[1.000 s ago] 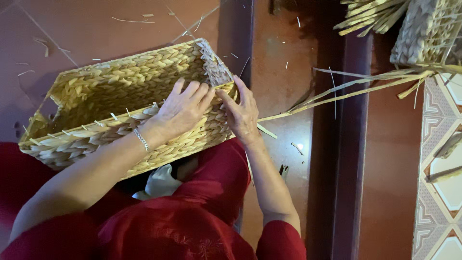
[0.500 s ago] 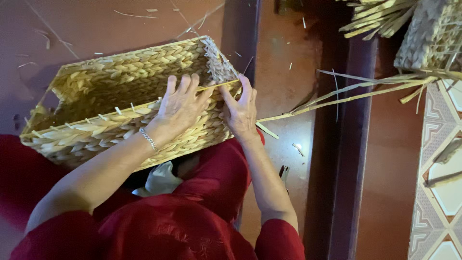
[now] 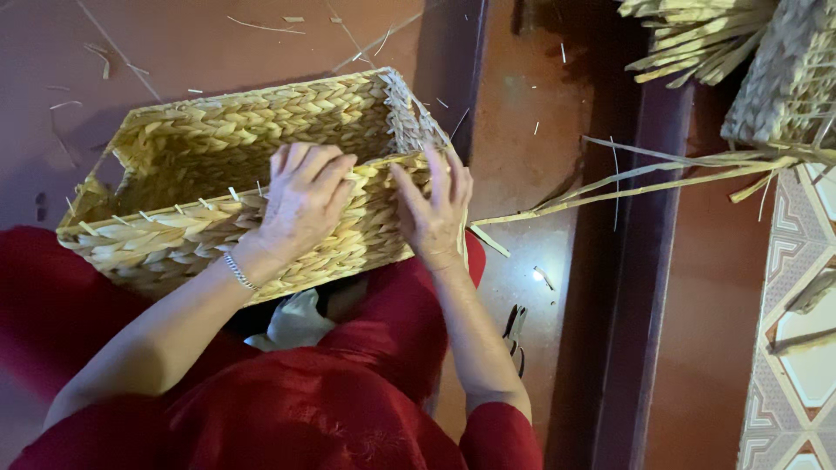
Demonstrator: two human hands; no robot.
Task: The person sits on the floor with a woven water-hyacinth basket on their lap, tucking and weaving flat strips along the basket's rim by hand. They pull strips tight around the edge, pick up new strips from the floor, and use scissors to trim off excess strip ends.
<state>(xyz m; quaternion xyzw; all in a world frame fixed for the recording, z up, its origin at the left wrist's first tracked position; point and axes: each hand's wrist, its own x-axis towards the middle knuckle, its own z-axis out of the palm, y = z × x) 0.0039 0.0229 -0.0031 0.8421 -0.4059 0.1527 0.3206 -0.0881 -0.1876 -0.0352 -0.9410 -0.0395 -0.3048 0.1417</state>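
The left hand had slid along the basket rim; both flat hands, right hand too, pressed the weave.

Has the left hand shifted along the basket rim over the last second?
Yes. The left hand has slid slightly away from the basket's right corner, opening a small gap from the right hand, which stays there.

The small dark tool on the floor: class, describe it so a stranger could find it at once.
Start at the big woven straw basket on the person's red-clad lap, then drop to the reddish floor beside the right forearm. There lies a small dark scissor-like tool, the only dark, metal-looking thing among pale straw scraps.
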